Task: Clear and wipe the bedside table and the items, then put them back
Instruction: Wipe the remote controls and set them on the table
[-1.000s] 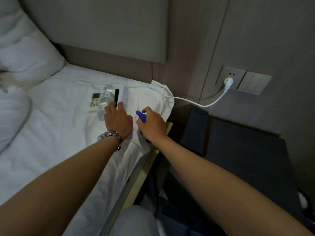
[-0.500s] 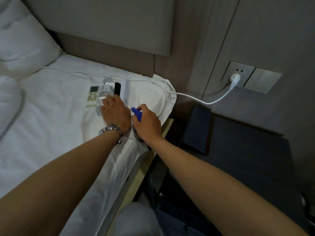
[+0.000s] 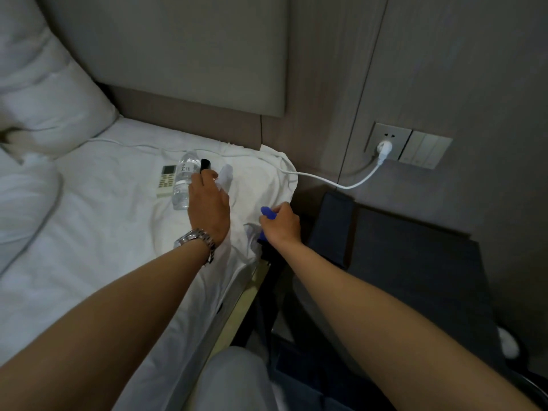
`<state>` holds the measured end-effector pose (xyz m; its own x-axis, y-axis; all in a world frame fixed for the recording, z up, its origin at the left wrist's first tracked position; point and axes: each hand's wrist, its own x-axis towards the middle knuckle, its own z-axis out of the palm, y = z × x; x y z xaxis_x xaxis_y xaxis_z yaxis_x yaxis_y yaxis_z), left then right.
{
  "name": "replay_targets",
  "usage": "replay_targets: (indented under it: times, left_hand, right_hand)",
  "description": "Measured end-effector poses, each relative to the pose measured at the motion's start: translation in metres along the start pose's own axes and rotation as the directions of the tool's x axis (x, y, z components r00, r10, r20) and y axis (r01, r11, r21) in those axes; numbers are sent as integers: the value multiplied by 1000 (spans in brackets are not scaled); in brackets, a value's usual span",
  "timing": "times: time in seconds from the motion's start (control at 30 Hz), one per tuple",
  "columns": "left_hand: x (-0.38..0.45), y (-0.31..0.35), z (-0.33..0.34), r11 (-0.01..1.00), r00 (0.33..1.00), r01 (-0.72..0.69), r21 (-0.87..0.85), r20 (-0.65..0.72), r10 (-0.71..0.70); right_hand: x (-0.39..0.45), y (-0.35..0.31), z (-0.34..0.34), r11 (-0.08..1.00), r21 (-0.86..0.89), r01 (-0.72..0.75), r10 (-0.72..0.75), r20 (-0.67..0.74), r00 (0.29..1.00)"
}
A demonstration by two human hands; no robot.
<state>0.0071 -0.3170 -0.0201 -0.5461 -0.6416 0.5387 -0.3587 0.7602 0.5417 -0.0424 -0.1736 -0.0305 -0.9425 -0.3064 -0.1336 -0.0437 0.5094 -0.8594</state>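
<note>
On the white bed sheet (image 3: 118, 232) lie a white remote (image 3: 166, 180) and, beside it, a clear water bottle (image 3: 184, 185). My left hand (image 3: 209, 206), with a metal watch on the wrist, reaches over the sheet. Its fingers curl on a small black object (image 3: 205, 165), and a white item (image 3: 226, 177) lies at its fingertips. My right hand (image 3: 281, 223) grips a blue object (image 3: 266, 211) at the bed's corner, with blue showing both above and below the fist. The dark bedside table (image 3: 415, 262) stands to the right of the bed.
A dark flat item (image 3: 332, 226) lies on the table's left edge. A white cable (image 3: 326, 180) runs from a wall socket plug (image 3: 384, 148) across the bed's corner. Pillows (image 3: 44, 108) sit at the far left. The padded headboard (image 3: 178, 54) is behind.
My left hand has slid forward along the sheet and its fingers now curl on the black object. My right hand with the blue object has drawn away to the right.
</note>
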Motion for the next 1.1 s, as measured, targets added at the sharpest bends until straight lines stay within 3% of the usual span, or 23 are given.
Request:
replay_targets:
  times: [0.3,0.57,0.7,0.87,0.97,1.1]
  left_hand:
    - [-20,41,-30,951,992,-122,-285,-59,109]
    - [-52,88,-38,879,994,-104,-465,-25,105]
    - [-78,117,-31,813,962,210,-543,262,-74]
    - [-103,166,-23,547,785,601,-583,560,-265]
    - [-120,185,-19,425,726,673,-605,650,-224]
    - [-139,202,-15,444,688,697,-563,699,-195]
  right_hand:
    - [-31,21,-64,994,83,-68,72,-54,996]
    - [-60,44,-123,989,129,-72,87,-113,990]
    - [-79,57,-150,988,153,-10,22,-80,997]
    - [-116,70,-173,946,303,-116,55,202,978]
    - [-134,81,-188,943,303,-137,45,291,956]
    - [-151,88,-202,973,222,-65,-4,295,956]
